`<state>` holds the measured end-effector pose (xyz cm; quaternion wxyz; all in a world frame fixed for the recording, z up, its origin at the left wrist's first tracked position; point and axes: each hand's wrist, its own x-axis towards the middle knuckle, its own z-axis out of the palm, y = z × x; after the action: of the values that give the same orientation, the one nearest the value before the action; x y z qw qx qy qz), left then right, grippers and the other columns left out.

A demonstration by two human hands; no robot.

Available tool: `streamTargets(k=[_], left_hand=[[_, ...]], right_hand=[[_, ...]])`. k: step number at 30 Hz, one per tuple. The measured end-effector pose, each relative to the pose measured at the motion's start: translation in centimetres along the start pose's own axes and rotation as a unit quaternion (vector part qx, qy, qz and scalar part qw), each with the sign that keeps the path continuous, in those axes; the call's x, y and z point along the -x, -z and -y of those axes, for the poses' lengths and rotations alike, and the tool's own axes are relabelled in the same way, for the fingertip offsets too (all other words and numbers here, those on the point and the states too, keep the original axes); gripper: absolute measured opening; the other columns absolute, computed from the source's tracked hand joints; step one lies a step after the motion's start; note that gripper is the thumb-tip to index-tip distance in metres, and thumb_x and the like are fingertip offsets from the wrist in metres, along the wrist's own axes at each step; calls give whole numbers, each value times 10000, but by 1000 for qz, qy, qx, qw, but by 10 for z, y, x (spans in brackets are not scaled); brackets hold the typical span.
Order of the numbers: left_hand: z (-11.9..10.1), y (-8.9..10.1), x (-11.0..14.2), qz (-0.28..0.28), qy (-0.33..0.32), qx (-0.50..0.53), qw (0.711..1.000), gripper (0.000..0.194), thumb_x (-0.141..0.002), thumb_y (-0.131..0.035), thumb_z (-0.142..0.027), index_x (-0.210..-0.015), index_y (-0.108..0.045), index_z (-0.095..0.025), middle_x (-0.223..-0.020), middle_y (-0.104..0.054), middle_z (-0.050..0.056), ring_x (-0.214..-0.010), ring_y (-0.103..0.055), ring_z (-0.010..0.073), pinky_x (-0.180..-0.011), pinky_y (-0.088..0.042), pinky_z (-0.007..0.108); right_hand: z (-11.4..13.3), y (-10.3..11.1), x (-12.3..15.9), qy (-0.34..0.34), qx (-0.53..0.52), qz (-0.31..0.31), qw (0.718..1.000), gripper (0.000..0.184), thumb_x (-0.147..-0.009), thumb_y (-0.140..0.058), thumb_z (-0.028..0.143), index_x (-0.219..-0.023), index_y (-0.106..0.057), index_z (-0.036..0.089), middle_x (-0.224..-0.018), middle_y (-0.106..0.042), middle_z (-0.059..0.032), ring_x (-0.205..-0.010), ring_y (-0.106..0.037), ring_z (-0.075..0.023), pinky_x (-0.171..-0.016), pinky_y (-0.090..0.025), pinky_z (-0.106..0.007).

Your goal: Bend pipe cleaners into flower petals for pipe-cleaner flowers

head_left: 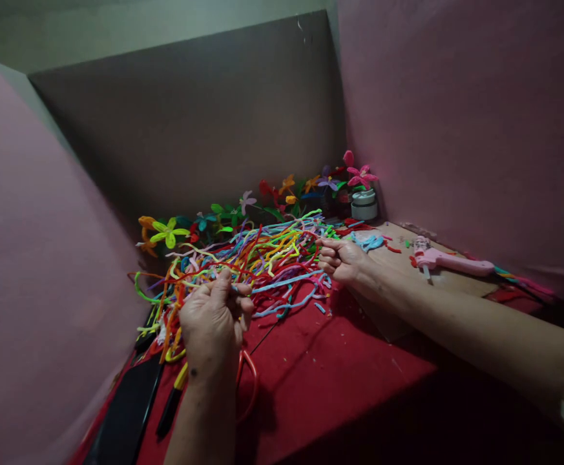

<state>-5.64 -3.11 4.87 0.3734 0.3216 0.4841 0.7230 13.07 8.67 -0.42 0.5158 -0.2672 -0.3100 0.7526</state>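
Fuzzy pipe cleaners (257,248) in many colors lie in a loose, tangled heap at 12 o'clock. A light blue pipe cleaner (286,281), nearly straight, runs from the left hand (214,313) toward 3 o'clock, near the right hand (342,260); whether it is gripped is unclear.
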Motion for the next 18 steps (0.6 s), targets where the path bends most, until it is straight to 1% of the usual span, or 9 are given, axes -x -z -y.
streamTargets(k=[2,4,6,7,9,11,12,14,18], left_hand=[[1,4,-4,13,18,26,999,225,-635,-673,-258,-630,-487,-132,-468,-563,-15,-303,-443,64,-266,-328,137],[2,8,-8,51,35,46,997,241,-659,-673,-265,-613,-476,-135,-453,-519,-36,-278,-375,38,-249,-269,123],[2,8,-12,93,50,74,992,266,-688,-667,-261,-597,-445,-148,-426,-438,-71,-260,-294,20,-244,-220,124],[2,7,-14,109,53,95,988,274,-703,-660,-257,-595,-429,-154,-420,-401,-83,-262,-277,18,-251,-221,127],[2,2,-17,112,52,146,982,247,-730,-640,-231,-617,-434,-156,-449,-412,-77,-299,-342,29,-295,-303,139],[5,-7,-16,101,47,183,977,142,-743,-616,-156,-684,-488,-142,-567,-528,-32,-405,-472,45,-404,-420,155],[8,-12,-15,96,47,191,976,92,-737,-606,-109,-724,-518,-131,-652,-582,-4,-473,-524,50,-468,-458,162],[18,-20,-11,98,48,179,978,119,-701,-604,-40,-788,-564,-111,-785,-633,39,-561,-572,55,-542,-478,161],[44,-26,-3,126,34,68,989,167,-655,-667,-115,-812,-613,-122,-772,-656,49,-557,-583,83,-495,-455,169]], right_hand=[[-2,-2,0,1,-3,4,1000,334,-857,-493,306,-1147,-498,141,-1134,-524,-91,-961,-548,-191,-794,-471,-396],[-4,-4,1,1,-10,9,1000,305,-860,-490,302,-1114,-513,134,-1073,-550,-82,-894,-566,-169,-744,-488,-360],[-6,-6,3,3,-23,14,1000,201,-871,-469,261,-1001,-543,126,-854,-585,-39,-679,-561,-108,-585,-484,-261],[-7,-6,4,5,-28,16,999,145,-876,-453,229,-925,-546,129,-710,-558,-5,-549,-509,-78,-489,-439,-211],[-7,-7,7,7,-53,19,998,137,-878,-417,166,-785,-515,147,-491,-410,58,-371,-331,-47,-357,-291,-164],[-5,-7,9,4,-88,19,996,192,-884,-378,142,-720,-476,159,-420,-291,83,-325,-205,-45,-324,-195,-166],[-3,-7,11,3,-103,17,995,213,-888,-358,138,-703,-461,163,-408,-261,88,-321,-170,-47,-320,-169,-170],[0,-6,12,2,-123,11,992,247,-894,-323,135,-677,-435,168,-399,-240,89,-322,-141,-49,-323,-152,-175],[6,-6,14,5,-133,0,991,272,-887,-320,134,-628,-391,174,-393,-246,84,-326,-138,-48,-335,-160,-179]])
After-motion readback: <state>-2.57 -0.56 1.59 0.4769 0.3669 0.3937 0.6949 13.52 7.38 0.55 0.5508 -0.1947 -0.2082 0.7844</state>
